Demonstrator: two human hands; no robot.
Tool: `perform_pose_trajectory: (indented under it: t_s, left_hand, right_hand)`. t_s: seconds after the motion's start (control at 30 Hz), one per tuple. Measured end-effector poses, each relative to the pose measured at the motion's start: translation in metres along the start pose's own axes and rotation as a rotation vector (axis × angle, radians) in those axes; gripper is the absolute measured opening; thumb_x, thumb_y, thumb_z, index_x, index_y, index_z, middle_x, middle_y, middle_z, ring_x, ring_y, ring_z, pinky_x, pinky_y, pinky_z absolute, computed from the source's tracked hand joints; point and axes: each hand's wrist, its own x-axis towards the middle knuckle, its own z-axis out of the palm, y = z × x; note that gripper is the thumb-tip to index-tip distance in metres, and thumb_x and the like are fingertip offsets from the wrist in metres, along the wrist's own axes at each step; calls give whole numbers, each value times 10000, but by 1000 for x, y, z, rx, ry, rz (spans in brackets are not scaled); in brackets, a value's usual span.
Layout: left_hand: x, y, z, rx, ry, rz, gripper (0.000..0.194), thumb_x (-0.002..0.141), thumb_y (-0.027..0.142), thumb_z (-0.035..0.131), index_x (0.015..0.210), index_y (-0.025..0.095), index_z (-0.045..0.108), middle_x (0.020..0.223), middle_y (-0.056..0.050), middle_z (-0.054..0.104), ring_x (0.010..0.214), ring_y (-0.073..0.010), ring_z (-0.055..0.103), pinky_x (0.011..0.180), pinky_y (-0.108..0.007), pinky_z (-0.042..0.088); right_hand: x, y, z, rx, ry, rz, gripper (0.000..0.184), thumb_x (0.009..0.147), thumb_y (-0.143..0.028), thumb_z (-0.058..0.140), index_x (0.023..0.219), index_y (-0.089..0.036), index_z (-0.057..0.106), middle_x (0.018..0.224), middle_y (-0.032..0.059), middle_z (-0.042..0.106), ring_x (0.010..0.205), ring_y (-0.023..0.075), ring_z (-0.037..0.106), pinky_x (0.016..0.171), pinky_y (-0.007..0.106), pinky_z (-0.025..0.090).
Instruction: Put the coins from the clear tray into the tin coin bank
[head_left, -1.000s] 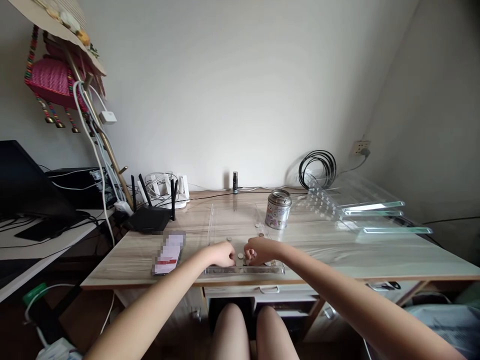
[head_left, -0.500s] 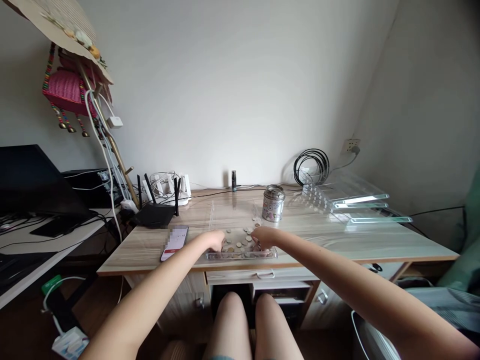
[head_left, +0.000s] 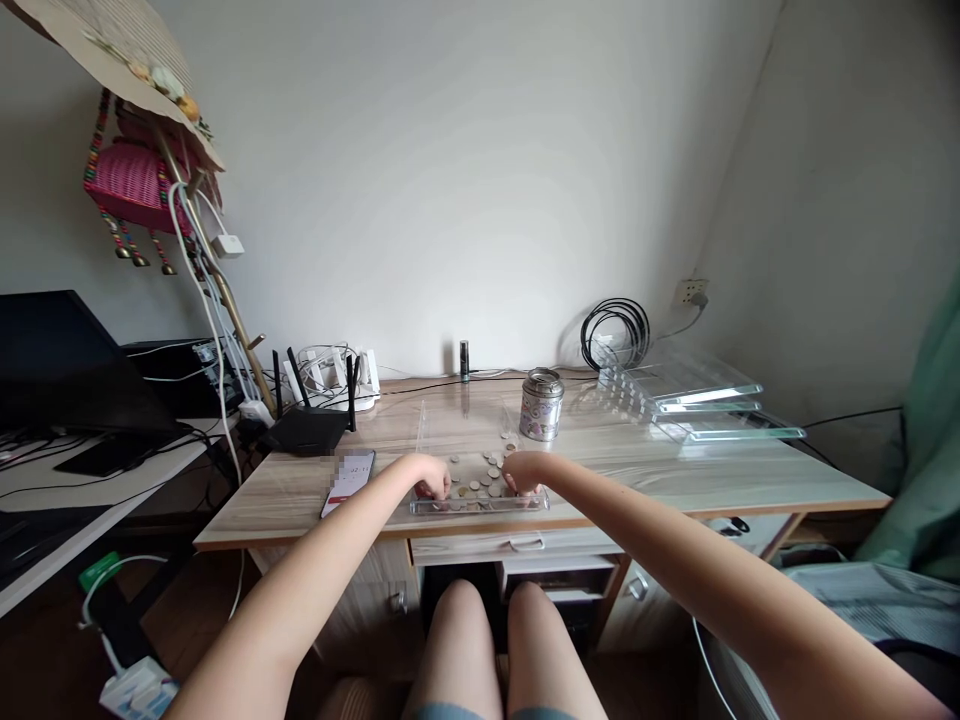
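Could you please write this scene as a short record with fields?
left hand: at left part of clear tray, grip unclear
right hand: at right part, grip unclear
coins: scattered in tray, mostly between hands
tin: upright, right of tray
phone: left of tray, screen lit
surface: wood-grain desk

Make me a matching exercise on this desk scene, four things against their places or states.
1. coins
2. tin
3. phone
4. pink basket

A. hanging below a hat
B. in a clear tray
C. flat on the desk, screen lit
D. upright, with patterned sides

Right pairs: 1-B, 2-D, 3-C, 4-A.
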Motion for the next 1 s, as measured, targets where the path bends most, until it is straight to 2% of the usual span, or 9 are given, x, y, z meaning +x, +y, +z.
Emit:
perform_pose_trajectory:
  t_s: [0.13, 0.33, 0.5, 0.6, 0.77, 0.87, 1.0]
  left_hand:
    - [2, -2, -3, 50, -33, -15, 95, 537, 171, 597, 469, 201, 540, 388, 9, 424, 403, -144, 453, 463, -357, 430]
    - [3, 1, -6, 140, -85, -62, 76, 531, 174, 591, 479, 217, 555, 372, 15, 403, 349, -141, 421, 398, -356, 420]
    - [-2, 9, -1, 214, -131, -144, 73, 579, 208, 563, 508, 196, 573, 398, 4, 423, 337, -119, 420, 385, -290, 422]
    - [-5, 18, 6, 260, -85, -227, 102, 568, 238, 565, 498, 166, 576, 436, -18, 471, 349, -114, 430, 376, -269, 408]
    - [-12, 31, 14, 362, -18, -330, 113, 548, 236, 555, 514, 131, 581, 504, -38, 523, 417, -116, 461, 431, -247, 404]
    - [-15, 36, 18, 409, 23, -350, 80, 529, 203, 554, 501, 131, 576, 510, -45, 528, 461, -135, 469, 463, -254, 394]
    - [-14, 37, 28, 405, 122, -308, 80, 550, 192, 525, 488, 152, 555, 498, -44, 517, 531, -154, 483, 511, -245, 380]
  right_hand:
    - [0, 2, -1, 51, -48, -7, 176, 420, -163, 647, 586, -139, 595, 479, -21, 539, 468, 125, 529, 537, 275, 424]
    - [3, 5, -4, 152, -112, -6, 247, 451, -153, 612, 697, -156, 612, 518, -25, 562, 439, 110, 527, 495, 249, 424]
    - [1, 3, 3, 234, -43, -76, 241, 509, -154, 569, 745, -174, 614, 629, -3, 597, 479, 92, 533, 503, 218, 419]
    - [0, 1, 10, 271, 67, -142, 287, 563, -193, 535, 844, -181, 590, 770, 20, 603, 557, 93, 543, 509, 196, 412]
    - [5, -5, 14, 275, 195, -200, 566, 535, -234, 577, 1086, -218, 450, 853, 24, 585, 625, 113, 539, 524, 198, 397]
    - [10, -12, 11, 262, 202, -229, 582, 492, -285, 621, 1052, -239, 472, 820, 11, 586, 640, 130, 538, 529, 206, 389]
    - [16, -22, 9, 258, 200, -237, 539, 450, -273, 650, 970, -209, 522, 774, 19, 590, 640, 145, 539, 532, 215, 382]
